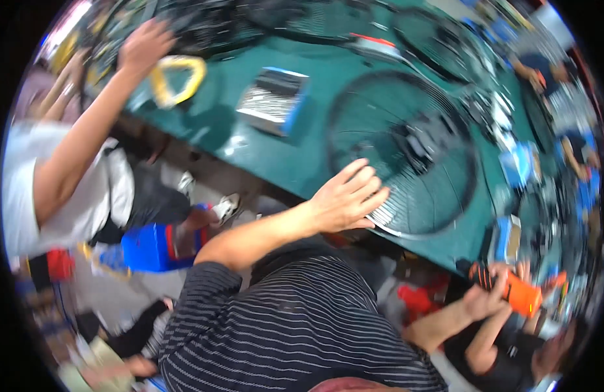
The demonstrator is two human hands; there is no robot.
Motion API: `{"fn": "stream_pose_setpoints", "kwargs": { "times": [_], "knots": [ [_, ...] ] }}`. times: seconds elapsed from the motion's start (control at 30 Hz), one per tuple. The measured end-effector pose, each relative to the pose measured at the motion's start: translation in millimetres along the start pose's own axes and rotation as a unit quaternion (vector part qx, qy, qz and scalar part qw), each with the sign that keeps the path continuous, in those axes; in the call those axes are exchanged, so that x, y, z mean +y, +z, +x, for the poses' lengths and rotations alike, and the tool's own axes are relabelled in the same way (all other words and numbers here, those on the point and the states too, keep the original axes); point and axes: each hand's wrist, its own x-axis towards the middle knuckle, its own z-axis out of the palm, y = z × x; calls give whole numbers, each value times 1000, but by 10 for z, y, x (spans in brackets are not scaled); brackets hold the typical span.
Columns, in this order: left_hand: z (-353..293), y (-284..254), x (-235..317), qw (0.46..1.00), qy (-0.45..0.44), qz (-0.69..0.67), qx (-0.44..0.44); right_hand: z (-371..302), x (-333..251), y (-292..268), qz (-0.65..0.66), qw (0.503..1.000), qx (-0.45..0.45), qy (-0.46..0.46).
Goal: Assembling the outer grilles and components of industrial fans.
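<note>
You seem to be steadying the wheel [416, 153] on the bench [302, 163] while handling the orange tool [523, 297] to its near right; the next move likely calls for a secure grip there. Your left hand [348, 199], fingers loosely spread at the wheel's near-left rim, appears to grip nothing. Your right hand [485, 300] meets the tool beside a co-worker's arm [486, 346]; blur hides its fingers' closure and who holds it. The wheel's middle is smeared dark.

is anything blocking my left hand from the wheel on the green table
Nothing visible does: your left hand is at the near edge of the spoked wheel, though blur hides whether they touch. The box sits off to the left.
</note>
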Motion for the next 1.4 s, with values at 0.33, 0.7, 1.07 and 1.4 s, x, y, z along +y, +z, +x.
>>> {"fn": "stream_pose_setpoints", "kwargs": {
  "times": [0.33,0.7,1.07,1.4],
  "knots": [
    [232,-163,-143,991,-78,-25,103,15,510,255,-106,987,103,-58],
    [-57,-1096,-2020,842,-411,191,-294,31,632,232,-162,976,138,53],
    [-141,-984,-2037,830,-486,119,-245,75,622,223,-159,983,91,-20],
    [-135,-1051,-2012,841,-463,107,-257,51,617,249,-188,979,83,-20]
  ]
}}
